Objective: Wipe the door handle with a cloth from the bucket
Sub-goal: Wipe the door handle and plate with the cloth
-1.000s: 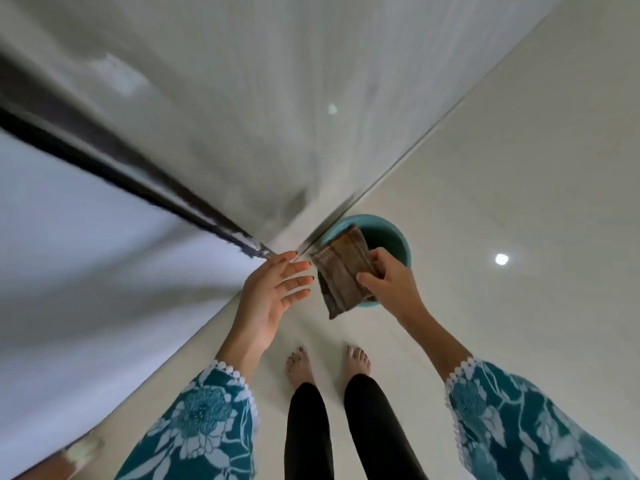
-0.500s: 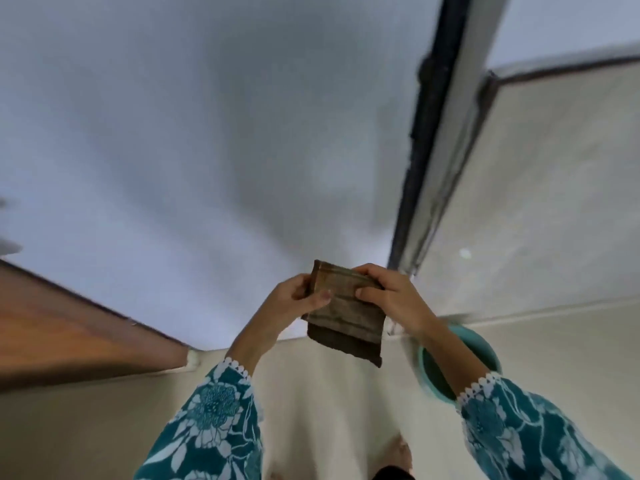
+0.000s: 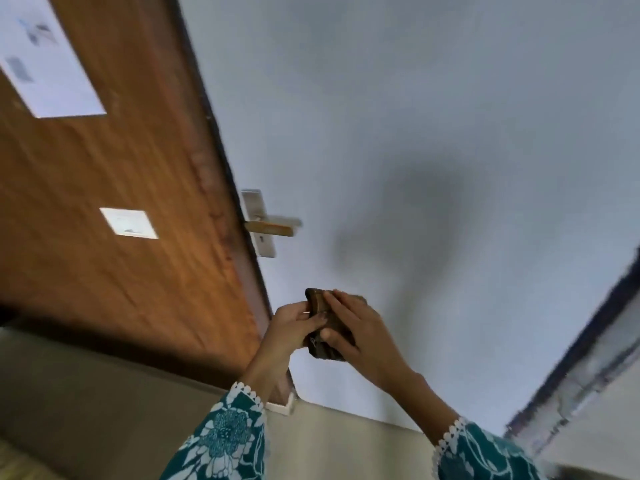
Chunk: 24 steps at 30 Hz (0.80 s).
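Note:
A folded brown cloth [image 3: 317, 304] is held between both hands in the lower middle of the view. My left hand [image 3: 289, 322] grips its left side and my right hand [image 3: 360, 332] lies over its right side. The door handle [image 3: 272, 229], a lever on a metal plate, sticks out from the edge of the open wooden door [image 3: 114, 174], above and to the left of the cloth, apart from it. The bucket is out of view.
Two white paper sheets, one large [image 3: 45, 60] and one small [image 3: 129, 223], are stuck on the door. A pale wall [image 3: 415, 116] fills the middle. A dark frame edge [image 3: 581, 348] runs along the right. Tiled floor [image 3: 86, 403] lies below.
The view has swung left from the bucket and frame to the wooden door and its handle. The cloth has been folded smaller, with my right hand now over it.

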Motion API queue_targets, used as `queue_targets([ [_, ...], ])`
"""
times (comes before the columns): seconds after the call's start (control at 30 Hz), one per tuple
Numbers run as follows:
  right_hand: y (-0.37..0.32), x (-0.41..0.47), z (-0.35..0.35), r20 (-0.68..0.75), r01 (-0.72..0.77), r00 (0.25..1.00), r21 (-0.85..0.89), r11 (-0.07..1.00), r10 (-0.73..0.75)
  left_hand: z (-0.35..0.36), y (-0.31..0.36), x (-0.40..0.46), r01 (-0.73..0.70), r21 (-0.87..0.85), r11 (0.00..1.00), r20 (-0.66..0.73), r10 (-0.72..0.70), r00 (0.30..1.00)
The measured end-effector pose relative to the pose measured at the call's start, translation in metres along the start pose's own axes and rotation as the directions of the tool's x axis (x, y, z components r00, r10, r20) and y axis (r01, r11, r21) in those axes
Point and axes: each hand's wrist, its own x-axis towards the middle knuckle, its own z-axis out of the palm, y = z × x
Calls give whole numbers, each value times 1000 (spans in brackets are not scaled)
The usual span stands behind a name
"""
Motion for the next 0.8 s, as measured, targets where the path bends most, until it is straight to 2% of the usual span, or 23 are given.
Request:
queue_targets([
  [0.13, -33, 27, 40, -73, 23, 997, 51, 998, -19, -41, 2, 0, -34, -64, 997, -74, 29, 997],
  [0.33, -41, 83, 72, -239, 29, 971, 160, 987, 10, -74, 0, 36, -142, 29, 989, -142, 145, 979],
  [0.43, -34, 112, 72, -226, 39, 974, 107, 993, -14, -91, 4, 59, -189, 35, 981, -152, 192, 970],
  [0.57, -14, 144, 59, -196, -56, 979, -23, 998, 50, -118, 10, 80, -283, 23, 959, -197, 282, 939],
  [0.67, -10, 163, 41, -159, -146, 979, -122, 982, 126, -149, 9, 99, -361, 218, 907, -264, 411, 873],
  [0.8, -22, 187, 26, -118, -194, 978, -229, 954, 171, -185, 12, 136, -375, 578, 724, -295, 615, 732],
])
